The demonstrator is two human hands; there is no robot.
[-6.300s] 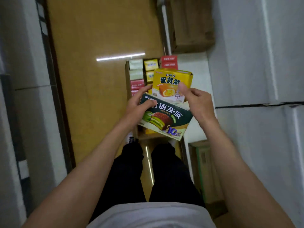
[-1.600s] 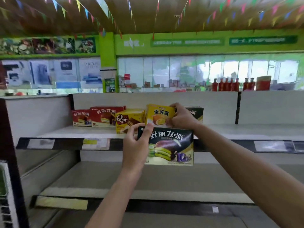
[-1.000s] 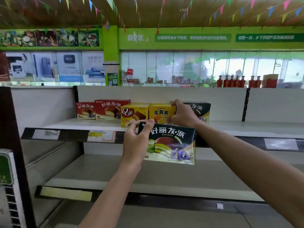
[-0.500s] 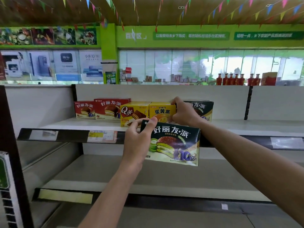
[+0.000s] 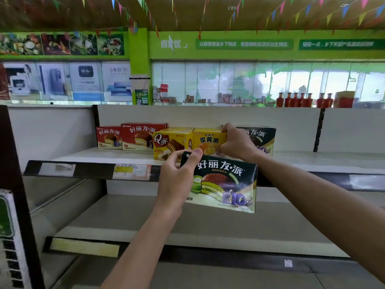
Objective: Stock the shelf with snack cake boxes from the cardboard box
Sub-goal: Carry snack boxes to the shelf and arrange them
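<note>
The head view faces a white shelf (image 5: pixel 100 156) running across the middle of the frame, with a row of snack cake boxes on it just left of centre: two red boxes (image 5: pixel 133 136), a yellow Q box (image 5: pixel 171 142), then a yellow egg-yolk pie box (image 5: pixel 208 139) and, right of that, a dark box (image 5: pixel 261 138) partly hidden. The right hand (image 5: pixel 236 141), near the centre of the frame, is curled round the right end of the egg-yolk pie box, fingers over its top corner, with the box sitting on the shelf flush against the Q box. Below it, at centre, the left hand (image 5: pixel 177 180) grips the left end of a dark green matcha pie box (image 5: pixel 226 183), thumb on the upper front corner, holding it upright in the air in front of the shelf's edge strip and not resting on anything. The source cardboard box is not in view. These cartons look light and stiff, with glossy printed faces that could slip, and thin walls that would dent under a hard squeeze; gripping across a short end or along the top edge near a corner, where the card is strongest, seems the safest hold for sliding each one into line.
</note>
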